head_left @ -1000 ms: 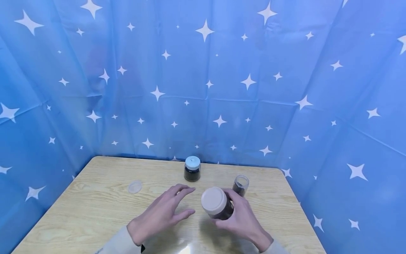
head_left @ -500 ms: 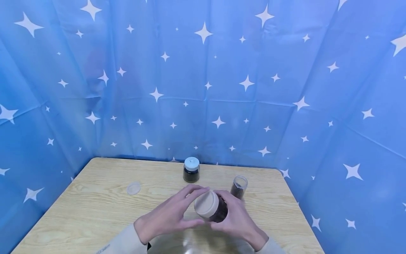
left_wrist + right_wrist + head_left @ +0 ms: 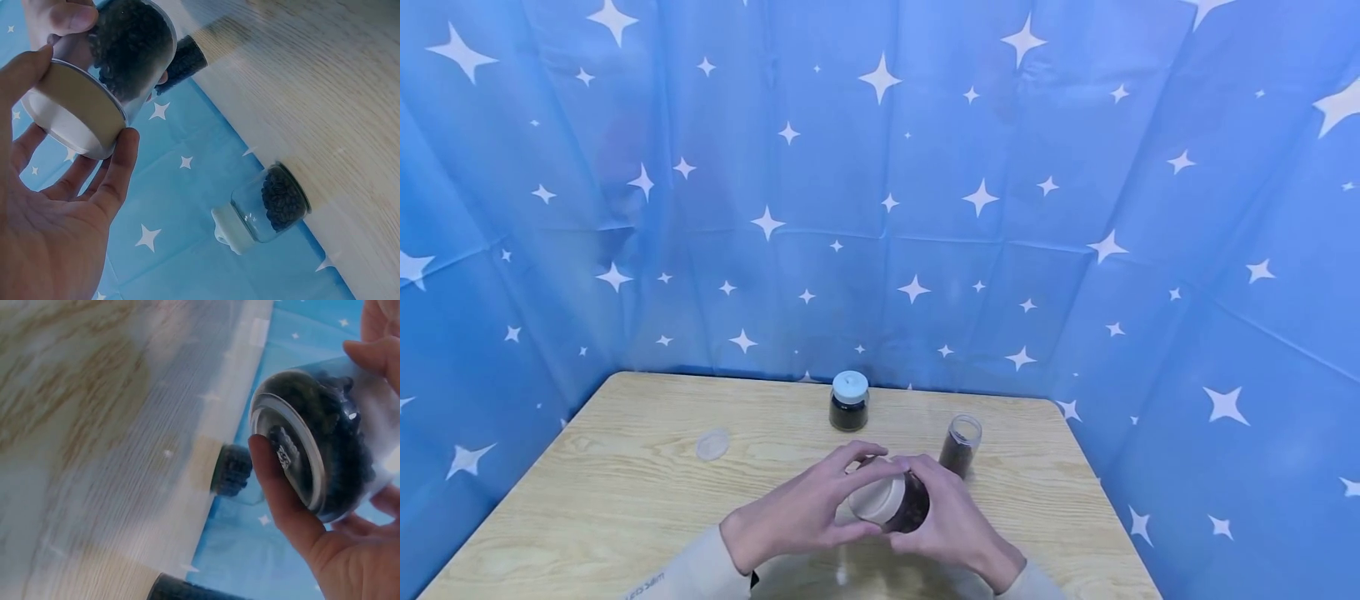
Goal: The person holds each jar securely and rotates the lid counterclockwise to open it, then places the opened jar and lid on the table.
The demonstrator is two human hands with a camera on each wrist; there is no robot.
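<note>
A clear jar (image 3: 913, 505) of dark granules is held tilted above the table, its pale lid (image 3: 78, 109) turned toward my left side. My right hand (image 3: 953, 518) grips the jar's body, with a finger against the base in the right wrist view. My left hand (image 3: 805, 510) curls its fingers and thumb round the rim of the lid. The lid sits on the jar's mouth. Behind the hands stands a small jar (image 3: 849, 408) with a light blue lid and dark contents. A slim clear jar (image 3: 959, 450) of dark granules, its top uncovered, stands beyond my right hand.
A round translucent lid (image 3: 712, 444) lies flat on the wooden table (image 3: 625, 492), to the left. Blue star-patterned cloth (image 3: 820, 183) hangs behind the table's far edge and at both sides.
My left hand has come right and now grips the lid. The right hand has brought the jar slightly left and tipped its lid further leftward.
</note>
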